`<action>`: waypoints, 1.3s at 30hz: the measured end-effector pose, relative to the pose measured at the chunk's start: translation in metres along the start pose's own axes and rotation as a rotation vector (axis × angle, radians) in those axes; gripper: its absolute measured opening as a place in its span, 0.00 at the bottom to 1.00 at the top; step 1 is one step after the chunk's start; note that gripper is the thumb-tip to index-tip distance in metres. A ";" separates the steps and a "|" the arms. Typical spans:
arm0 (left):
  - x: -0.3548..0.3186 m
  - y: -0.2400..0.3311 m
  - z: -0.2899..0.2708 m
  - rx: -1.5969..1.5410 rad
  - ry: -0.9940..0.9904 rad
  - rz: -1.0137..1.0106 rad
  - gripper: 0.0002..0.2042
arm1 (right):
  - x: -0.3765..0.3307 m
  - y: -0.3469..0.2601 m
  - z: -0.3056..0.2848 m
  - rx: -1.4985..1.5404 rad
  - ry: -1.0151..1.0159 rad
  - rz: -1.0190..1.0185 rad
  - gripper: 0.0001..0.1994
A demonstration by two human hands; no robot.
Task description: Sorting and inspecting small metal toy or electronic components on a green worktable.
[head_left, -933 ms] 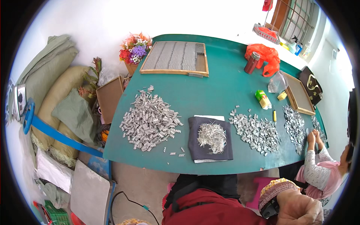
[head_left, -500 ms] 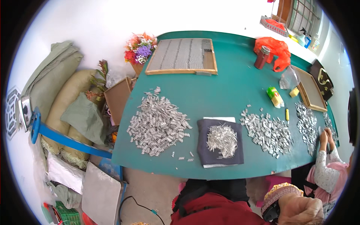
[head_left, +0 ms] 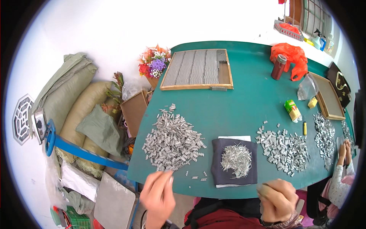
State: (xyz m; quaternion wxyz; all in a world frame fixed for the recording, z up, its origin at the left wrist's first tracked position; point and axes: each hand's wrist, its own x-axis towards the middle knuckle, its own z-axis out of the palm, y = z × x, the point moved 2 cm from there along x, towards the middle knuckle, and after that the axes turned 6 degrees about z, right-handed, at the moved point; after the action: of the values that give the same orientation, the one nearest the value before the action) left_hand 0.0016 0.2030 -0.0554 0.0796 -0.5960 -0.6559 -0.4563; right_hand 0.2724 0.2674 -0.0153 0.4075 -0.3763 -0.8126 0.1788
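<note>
My left hand [head_left: 158, 196] is at the table's near edge, its fingers bent together. Just beyond it lies a large pile of small zigzag metal pieces [head_left: 173, 143], with a few loose pieces [head_left: 195, 177] beside it. My right hand [head_left: 278, 200] is curled closed near the front edge, right of a dark folded cloth [head_left: 218, 168]. On that cloth sits a heap of thin metal pins [head_left: 237, 160]. I cannot make out anything in either hand. Another pile of small metal pieces [head_left: 284, 150] spreads beyond my right hand.
A wooden-framed tray [head_left: 198, 87] of grey rows stands at the back. On the right are a flask [head_left: 279, 66], a red bag [head_left: 291, 57], a yellow-handled tool [head_left: 305, 128], another tray [head_left: 324, 91] and a co-worker's hands [head_left: 344, 152]. A blue bar [head_left: 87, 152] stands left.
My left hand has come into view at the table's front. My right hand has moved up and left toward the cloth. The whole view has shifted, so the table sits lower and further right.
</note>
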 end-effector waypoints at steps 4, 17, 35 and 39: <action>-0.030 -0.069 0.049 -0.067 -0.226 -0.248 0.06 | 0.007 0.036 0.038 0.003 -0.086 -0.079 0.15; -0.035 -0.079 0.102 0.096 -0.540 0.155 0.14 | -0.025 0.079 0.118 0.047 -0.321 0.019 0.17; -0.066 -0.051 0.105 -0.197 -0.255 -0.086 0.07 | -0.027 0.059 0.181 0.230 -0.363 0.298 0.07; -0.077 -0.049 0.104 -0.557 -0.254 -0.461 0.03 | -0.023 0.054 0.192 0.426 -0.365 0.450 0.05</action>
State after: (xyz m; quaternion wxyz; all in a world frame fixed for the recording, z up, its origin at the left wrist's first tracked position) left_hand 0.0272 0.2264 -0.1893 -0.2718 -0.4835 -0.6284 -0.5454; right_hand 0.1534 0.2889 -0.1756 0.2753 -0.4143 -0.7132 0.4938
